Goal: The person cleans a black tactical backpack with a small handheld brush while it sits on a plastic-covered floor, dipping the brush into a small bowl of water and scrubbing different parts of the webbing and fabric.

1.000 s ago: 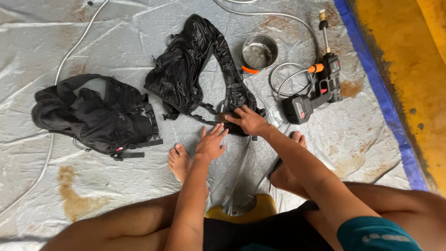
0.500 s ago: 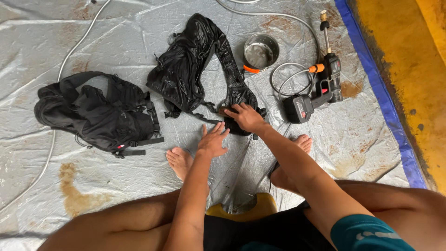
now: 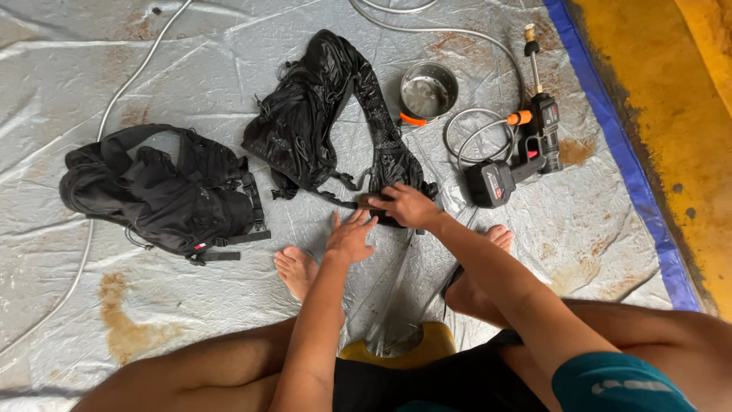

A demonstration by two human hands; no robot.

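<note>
- Both hands have barely shifted on the tarp point(image 3: 191, 305).
- Right hand point(image 3: 408, 206) presses flat on the black vest point(image 3: 320, 114) strap.
- Left hand point(image 3: 351, 238) lies open just beside it.

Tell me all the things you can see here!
Vest: one, black, top middle, its strap under the hands.
Backpack: one, black, left.
Bowl: one, silver metal, top, right of the vest.
Spray gun: one, black and orange, right of the bowl.
Hose: one, grey, coiled beside the spray gun.
Sheet: one, grey plastic, under everything.
Stool: one, yellow, bottom middle.
Left hand: flat on the sheet.
Right hand: on the vest's strap.
Feet: two, bare.
</note>
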